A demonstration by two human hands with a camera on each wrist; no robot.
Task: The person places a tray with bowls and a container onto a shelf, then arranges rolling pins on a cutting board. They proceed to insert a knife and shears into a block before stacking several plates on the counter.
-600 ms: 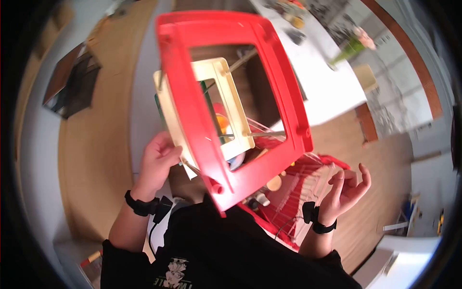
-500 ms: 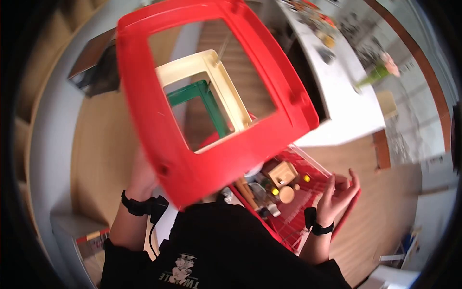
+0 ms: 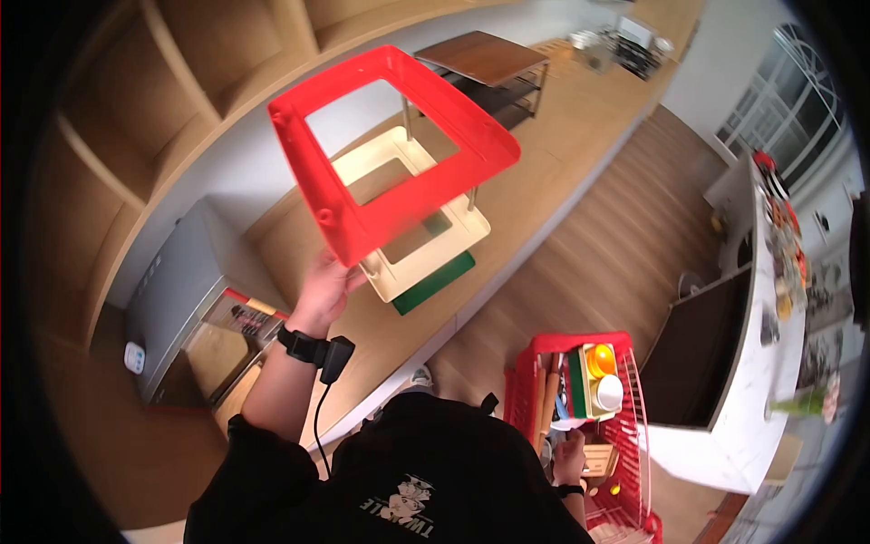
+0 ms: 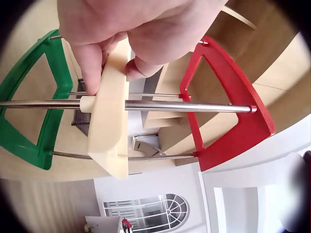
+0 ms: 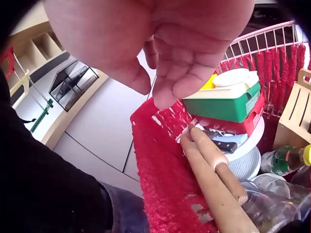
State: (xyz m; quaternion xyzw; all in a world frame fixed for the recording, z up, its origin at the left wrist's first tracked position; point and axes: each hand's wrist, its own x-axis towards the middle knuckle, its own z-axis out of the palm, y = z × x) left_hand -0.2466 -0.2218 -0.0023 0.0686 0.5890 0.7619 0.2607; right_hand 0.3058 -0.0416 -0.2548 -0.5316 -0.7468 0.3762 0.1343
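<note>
My left hand [image 3: 326, 286] grips a three-tier rack by its middle tier. The rack is a red frame [image 3: 417, 186], a cream frame [image 3: 388, 283] and a green frame [image 3: 435, 283], joined by metal rods. It is tilted above the wooden counter [image 3: 544, 154]. In the left wrist view the fingers [image 4: 121, 34] pinch the cream frame [image 4: 109, 131], with the green frame [image 4: 46, 116] on one side and the red frame [image 4: 233, 121] on the other. My right hand [image 3: 569, 461] hangs low over a red basket [image 3: 544, 344]. Its loose fingers [image 5: 165, 43] hold nothing above a rolling pin [image 5: 214, 179].
The basket also holds a green and white box [image 5: 226, 102], plates [image 5: 250, 160] and a wooden box [image 5: 299, 116]. A grey box [image 3: 177, 290] sits on the counter at the left. Wooden cubbies [image 3: 136, 109] line the wall. A white worktop [image 3: 770, 363] is at the right.
The rack has moved from close in front of the camera out over the wooden counter. My right hand has dropped from chest height down to the red basket.
</note>
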